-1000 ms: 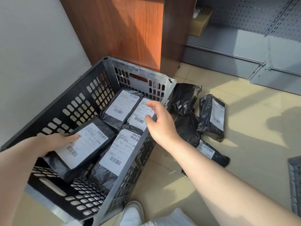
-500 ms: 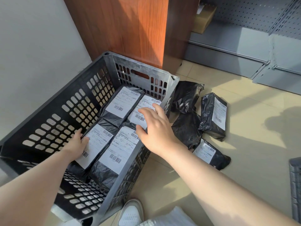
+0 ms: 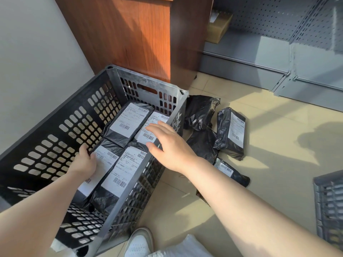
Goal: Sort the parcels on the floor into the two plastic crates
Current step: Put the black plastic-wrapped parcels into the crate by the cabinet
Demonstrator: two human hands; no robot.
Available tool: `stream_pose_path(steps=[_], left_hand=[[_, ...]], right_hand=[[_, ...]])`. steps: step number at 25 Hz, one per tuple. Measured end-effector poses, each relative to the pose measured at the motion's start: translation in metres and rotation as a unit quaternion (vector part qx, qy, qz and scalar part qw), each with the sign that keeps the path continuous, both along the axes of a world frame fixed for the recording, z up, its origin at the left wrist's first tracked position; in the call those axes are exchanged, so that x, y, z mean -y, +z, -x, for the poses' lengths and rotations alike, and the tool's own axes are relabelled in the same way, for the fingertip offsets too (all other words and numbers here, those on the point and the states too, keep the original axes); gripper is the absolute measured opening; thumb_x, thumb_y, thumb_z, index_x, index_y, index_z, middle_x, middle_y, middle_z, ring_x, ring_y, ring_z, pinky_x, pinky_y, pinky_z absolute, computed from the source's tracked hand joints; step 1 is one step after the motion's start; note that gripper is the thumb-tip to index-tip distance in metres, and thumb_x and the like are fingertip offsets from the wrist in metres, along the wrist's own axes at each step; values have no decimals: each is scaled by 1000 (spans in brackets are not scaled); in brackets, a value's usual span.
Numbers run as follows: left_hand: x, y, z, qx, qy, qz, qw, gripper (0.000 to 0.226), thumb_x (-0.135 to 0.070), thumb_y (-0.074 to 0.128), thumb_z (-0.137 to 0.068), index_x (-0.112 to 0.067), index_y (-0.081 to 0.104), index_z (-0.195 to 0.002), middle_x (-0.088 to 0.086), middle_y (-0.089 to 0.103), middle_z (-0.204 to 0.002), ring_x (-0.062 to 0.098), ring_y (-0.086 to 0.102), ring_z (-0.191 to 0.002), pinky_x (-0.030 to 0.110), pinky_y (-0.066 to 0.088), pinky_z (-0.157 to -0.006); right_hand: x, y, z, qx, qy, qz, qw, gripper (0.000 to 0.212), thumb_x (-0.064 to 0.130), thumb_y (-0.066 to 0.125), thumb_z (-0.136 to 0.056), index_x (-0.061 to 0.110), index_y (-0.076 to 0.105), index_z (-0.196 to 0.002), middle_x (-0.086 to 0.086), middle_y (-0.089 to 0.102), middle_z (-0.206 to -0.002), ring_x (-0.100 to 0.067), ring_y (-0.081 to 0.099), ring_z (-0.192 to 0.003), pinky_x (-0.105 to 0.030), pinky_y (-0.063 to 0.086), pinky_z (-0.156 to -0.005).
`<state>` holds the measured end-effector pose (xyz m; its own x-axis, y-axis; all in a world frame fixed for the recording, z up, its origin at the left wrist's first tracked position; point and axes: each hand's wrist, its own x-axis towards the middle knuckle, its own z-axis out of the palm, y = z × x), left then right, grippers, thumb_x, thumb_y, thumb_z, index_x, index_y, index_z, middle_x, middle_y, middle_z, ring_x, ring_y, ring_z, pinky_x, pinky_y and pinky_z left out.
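Inside the black plastic crate (image 3: 55, 145), the left hand (image 3: 84, 163) lies on the near-left parcel (image 3: 100, 169), its fingers curled over that parcel's outer edge, while the right hand (image 3: 167, 145) hovers flat, fingers spread and holding nothing, above the far-right parcel (image 3: 150, 128) at the crate's right rim. Four labelled parcels fill the crate's right half two by two, leaving its left half bare beside the perforated wall. Right of the crate, more black parcels (image 3: 230, 132) lie bunched on the tiled floor (image 3: 278, 145), and a grey crate (image 3: 330, 204) shows farther right, with open tile between.
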<state>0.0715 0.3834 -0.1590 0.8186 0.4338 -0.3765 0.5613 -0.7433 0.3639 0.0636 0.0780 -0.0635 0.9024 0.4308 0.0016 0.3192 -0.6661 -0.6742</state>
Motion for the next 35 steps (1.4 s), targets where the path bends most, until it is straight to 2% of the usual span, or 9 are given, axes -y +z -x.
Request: stream_pose_path(steps=[3,6,11,17,22,26,30,32,35], left_hand=[[38,26,-17,69,-21,28,997,61,-36,37,-103,-17,13,-156,14,29,-158,37,36,-139,52,34,-112],[81,60,-37,121,-73,89,986,59,-37,37,-103,-19,17,-155,4,31,-157,29,34,-142,45,32,-114],[157,102,-58,217,-158,181,946,50,-33,39,-104,-21,28,-151,-1,32,-156,16,31,-143,30,24,-112],[252,122,-47,282,-236,140,920,42,-23,42,-102,-14,45,-142,6,48,-142,22,39,-134,36,30,-111],[315,85,-19,247,-292,108,918,38,-23,46,-99,-17,50,-137,4,50,-142,23,34,-137,39,25,-116],[336,24,-2,103,-296,105,944,41,-19,49,-92,-21,54,-133,4,50,-139,27,30,-137,39,24,-113],[341,-21,21,-36,-201,173,964,15,-18,47,-87,-27,59,-91,4,62,-108,29,55,-103,33,45,-93],[341,-38,36,-78,-181,192,961,17,-15,46,-89,-26,52,-78,2,58,-92,24,51,-86,30,41,-77],[333,-62,57,-127,-161,209,956,28,-20,46,-94,-26,54,-120,-1,52,-117,22,51,-106,28,39,-84]], right_hand=[[21,3,3,-8,-17,-15,1000,55,35,47,-103,23,31,-154,6,26,-162,-8,10,-151,-27,9,-122],[46,6,7,-38,-76,-34,996,57,38,47,-102,26,28,-154,7,25,-162,-9,13,-151,-39,24,-122],[98,18,15,-70,-144,-24,987,60,38,49,-101,28,24,-155,4,28,-161,-14,24,-148,-38,25,-120],[175,2,33,-94,-252,-13,963,53,24,52,-99,27,36,-149,-4,42,-151,-20,38,-140,-35,32,-113],[240,-27,44,-163,-322,24,932,55,22,53,-96,25,37,-148,-5,49,-146,-24,50,-130,-29,38,-102],[272,-58,53,-261,-387,-25,884,55,20,56,-96,16,37,-147,-8,51,-140,-24,52,-123,-31,42,-102],[280,-92,63,-354,-464,-136,801,36,14,56,-95,16,48,-129,-7,48,-120,-22,51,-106,-31,48,-78],[276,-108,63,-388,-481,-172,767,28,13,56,-95,19,49,-122,-10,52,-117,-23,52,-101,-31,49,-75],[266,-136,68,-426,-492,-191,735,23,11,56,-96,15,51,-118,-14,55,-117,-26,54,-101,-34,50,-83]])
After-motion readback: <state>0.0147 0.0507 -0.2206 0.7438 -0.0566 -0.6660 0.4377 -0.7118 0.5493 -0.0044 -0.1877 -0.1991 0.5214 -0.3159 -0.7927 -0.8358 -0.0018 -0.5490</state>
